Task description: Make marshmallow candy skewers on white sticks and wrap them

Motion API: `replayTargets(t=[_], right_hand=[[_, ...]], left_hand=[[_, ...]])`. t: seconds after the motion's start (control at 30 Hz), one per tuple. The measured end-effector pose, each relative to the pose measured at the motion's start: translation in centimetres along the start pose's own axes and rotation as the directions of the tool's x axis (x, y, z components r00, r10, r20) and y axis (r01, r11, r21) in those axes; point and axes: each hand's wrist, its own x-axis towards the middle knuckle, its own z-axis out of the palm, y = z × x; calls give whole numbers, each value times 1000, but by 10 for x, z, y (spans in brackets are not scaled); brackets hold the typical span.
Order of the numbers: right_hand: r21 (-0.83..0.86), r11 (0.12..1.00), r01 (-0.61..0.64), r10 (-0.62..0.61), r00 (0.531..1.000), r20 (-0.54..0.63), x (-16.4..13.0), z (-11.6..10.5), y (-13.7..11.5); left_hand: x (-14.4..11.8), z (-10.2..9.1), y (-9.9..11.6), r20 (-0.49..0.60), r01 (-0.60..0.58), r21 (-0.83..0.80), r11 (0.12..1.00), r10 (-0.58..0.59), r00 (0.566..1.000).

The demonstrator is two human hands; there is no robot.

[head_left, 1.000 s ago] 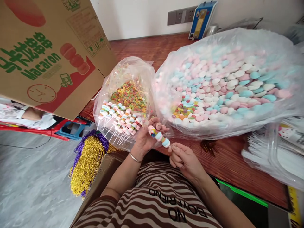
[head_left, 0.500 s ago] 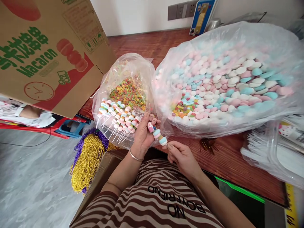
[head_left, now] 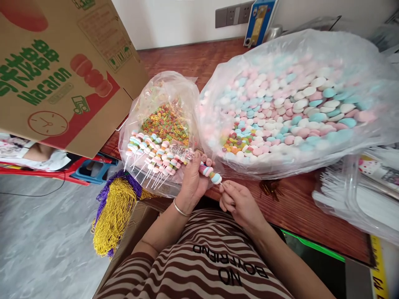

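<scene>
My right hand [head_left: 238, 201] pinches the thin white stick of a marshmallow skewer [head_left: 215, 177], whose pink, white and blue discs slant up toward my left hand [head_left: 193, 178]. The fingers of that hand are closed around the skewer's upper end, where something purple and pink covers it. A clear printed plastic wrapper [head_left: 179, 150] sticks out past the left thumb. Just to the left, finished-looking marshmallow skewers [head_left: 156, 155] lie in rows, sticks toward me, on an open plastic bag [head_left: 162, 81] of small ring-shaped candies [head_left: 165, 122].
A large plastic bag of loose marshmallow discs [head_left: 302, 108] covers the table's right side. White sticks in clear plastic [head_left: 339, 195] lie beyond it. A Macaron carton [head_left: 102, 112] stands at left; gold and purple beads [head_left: 115, 216] hang below. Another person's arm [head_left: 39, 152] shows behind.
Both hands have shifted slightly right with the skewer. Less of the skewer's upper end shows, and purple-pink material now covers it near my left fingers. The camera view has turned a little.
</scene>
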Motion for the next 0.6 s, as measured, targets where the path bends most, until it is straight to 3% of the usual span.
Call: replayTargets(t=[0.03,0.1,0.2,0.3,0.37,0.43,0.47,0.53,0.6], right_hand=[[184,974,-135,123,989,79,1,0,-2],[387,876,-286,225,954,198,1,-1,-4],[481,812,-330,230,939,255,0,1,-4],[449,843,-296,195,946,258,-2,5,-1],[314,933,-175,119,975,190,-3,5,2],[-14,997,76,-75,995,72,-2,2,5],[-234,946,224,-221,974,37,-1,-1,6],[-607,667,432,-488,869,83,1,-6,8],[-761,412,501,-602,777,185,3,-8,8]], left_hand=[[0,-3,1,53,20,-5,1000,-19,998],[2,-9,5,144,81,-8,997,-79,986],[4,-15,12,170,165,-13,986,-161,972],[6,-17,15,150,160,-10,987,-156,976],[7,-14,15,149,138,4,990,-137,979],[7,-9,13,104,129,18,991,-131,986],[7,-6,12,61,130,25,991,-131,989],[7,-1,10,-28,132,41,990,-131,991],[5,4,7,-83,132,59,989,-127,988]])
